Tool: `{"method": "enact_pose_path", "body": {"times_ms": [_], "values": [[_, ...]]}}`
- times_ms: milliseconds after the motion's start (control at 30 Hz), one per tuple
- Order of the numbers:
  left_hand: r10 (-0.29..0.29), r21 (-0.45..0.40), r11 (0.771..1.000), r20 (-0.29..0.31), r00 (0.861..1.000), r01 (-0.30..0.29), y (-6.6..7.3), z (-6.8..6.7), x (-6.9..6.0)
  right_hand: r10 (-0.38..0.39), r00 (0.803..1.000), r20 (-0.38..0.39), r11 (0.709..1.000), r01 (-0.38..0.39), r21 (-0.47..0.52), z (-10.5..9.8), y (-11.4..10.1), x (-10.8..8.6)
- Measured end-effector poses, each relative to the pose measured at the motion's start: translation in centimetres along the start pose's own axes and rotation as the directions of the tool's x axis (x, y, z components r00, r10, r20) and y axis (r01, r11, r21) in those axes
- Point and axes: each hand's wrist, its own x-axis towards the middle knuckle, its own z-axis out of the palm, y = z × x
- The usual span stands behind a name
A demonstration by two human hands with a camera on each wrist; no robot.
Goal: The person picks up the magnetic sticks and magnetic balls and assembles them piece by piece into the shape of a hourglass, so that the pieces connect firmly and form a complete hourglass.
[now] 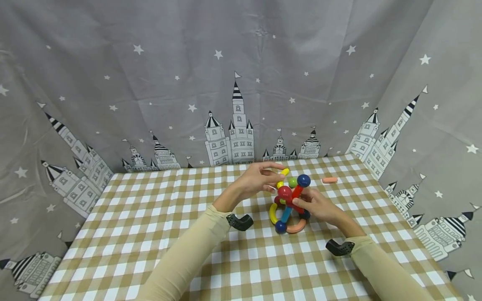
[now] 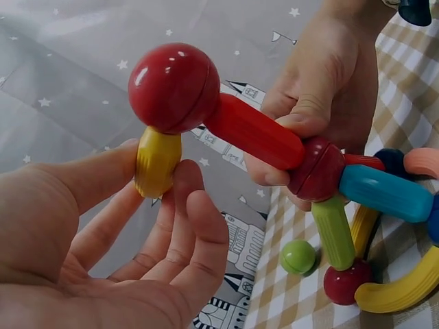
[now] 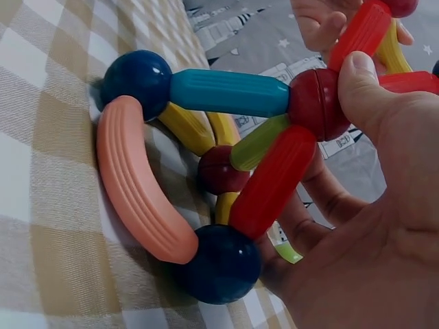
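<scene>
My left hand pinches a short yellow curved rod between thumb and fingers. Its end meets a large red ball at the tip of a red rod. That rod belongs to a toy ball-and-rod structure standing on the table. My right hand holds the structure around its central red ball, the thumb lying against it. From this ball spread a blue rod, a green rod and red rods. Dark blue balls, a salmon curved rod and yellow curved rods form the base.
A loose green ball lies on the checked tablecloth behind the structure. Farther back on the right lies a salmon rod. A grey curtain with castles and stars hangs behind the table.
</scene>
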Motion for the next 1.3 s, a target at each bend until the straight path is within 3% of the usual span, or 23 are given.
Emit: {"method": "enact_pose_path", "body": {"times_ms": [500,733,1300], "values": [[-0.009,-0.034,0.999,-0.029,1.000,0.008,-0.5,0.2,0.2,0.011,0.996,-0.091,1.000,-0.009,0.027,0.9,0.3,-0.8],[-0.020,-0.045,0.999,-0.016,1.000,0.019,-0.6,0.2,0.2,0.053,0.990,-0.128,0.998,-0.047,0.052,1.2,0.2,-0.6],[-0.055,-0.039,0.998,0.049,0.997,0.057,-0.4,0.3,0.7,0.052,0.994,-0.095,0.995,-0.044,0.090,1.2,0.0,0.0]]}}
